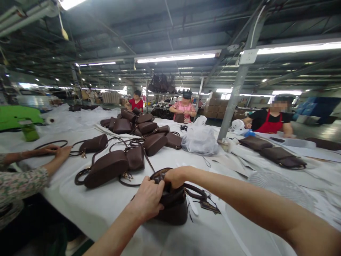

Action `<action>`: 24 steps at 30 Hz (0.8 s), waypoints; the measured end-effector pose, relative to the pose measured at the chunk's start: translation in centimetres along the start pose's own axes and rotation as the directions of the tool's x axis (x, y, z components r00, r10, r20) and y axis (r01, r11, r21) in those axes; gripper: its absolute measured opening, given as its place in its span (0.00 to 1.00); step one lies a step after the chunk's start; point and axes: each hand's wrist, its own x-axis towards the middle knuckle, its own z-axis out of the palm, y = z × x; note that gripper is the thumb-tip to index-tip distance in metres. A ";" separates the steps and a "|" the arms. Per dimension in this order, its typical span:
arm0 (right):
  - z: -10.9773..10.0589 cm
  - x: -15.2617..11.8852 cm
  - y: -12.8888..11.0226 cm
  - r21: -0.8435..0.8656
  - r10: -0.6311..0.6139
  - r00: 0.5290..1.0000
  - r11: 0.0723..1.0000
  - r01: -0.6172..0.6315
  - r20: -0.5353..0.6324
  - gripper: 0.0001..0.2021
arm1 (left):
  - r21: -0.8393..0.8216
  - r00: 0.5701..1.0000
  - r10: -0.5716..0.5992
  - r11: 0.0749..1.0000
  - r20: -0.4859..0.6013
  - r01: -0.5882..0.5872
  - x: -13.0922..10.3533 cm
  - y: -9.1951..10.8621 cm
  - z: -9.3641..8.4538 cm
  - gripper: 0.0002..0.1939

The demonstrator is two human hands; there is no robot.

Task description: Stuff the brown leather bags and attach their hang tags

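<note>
A dark brown handbag (pixel 174 212) stands on the white-covered table in front of me, its top open. My left hand (pixel 149 199) is closed on the near left rim of the bag, thumb and fingers pinching the edge. My right hand (pixel 174 177) reaches down into the opening, so its fingertips are hidden inside. A curved handle (pixel 196 191) sticks out at the bag's right side. Beside it a black hang tag (pixel 210 207) with lettering lies on the table, near a white strip. Several finished-looking brown bags (pixel 108 169) lie just beyond my left hand.
A co-worker's hands (pixel 57 152) handle a strap at the left. More brown bags (pixel 122 126) are heaped mid-table. Clear plastic bags (pixel 201 140) lie beyond, near a metal post (pixel 234 92). Flat brown bags (pixel 279 156) are at the right. Three people work across the table.
</note>
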 end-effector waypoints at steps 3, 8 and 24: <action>-2.9 -3.5 1.2 0.026 -0.075 0.990 0.997 0.072 0.118 0.21 | 0.026 0.997 0.004 1.000 0.073 -0.006 1.2 0.4 -0.1 0.18; -6.5 -8.6 1.9 0.118 0.007 0.991 0.993 0.009 -0.132 0.24 | -0.133 0.996 0.082 0.988 0.040 -0.076 2.2 -0.1 -0.5 0.18; -1.1 -6.4 1.2 0.489 -0.113 0.831 0.762 0.424 -0.545 0.40 | -0.540 0.739 -0.455 0.828 -0.497 0.147 1.8 -1.9 2.2 0.07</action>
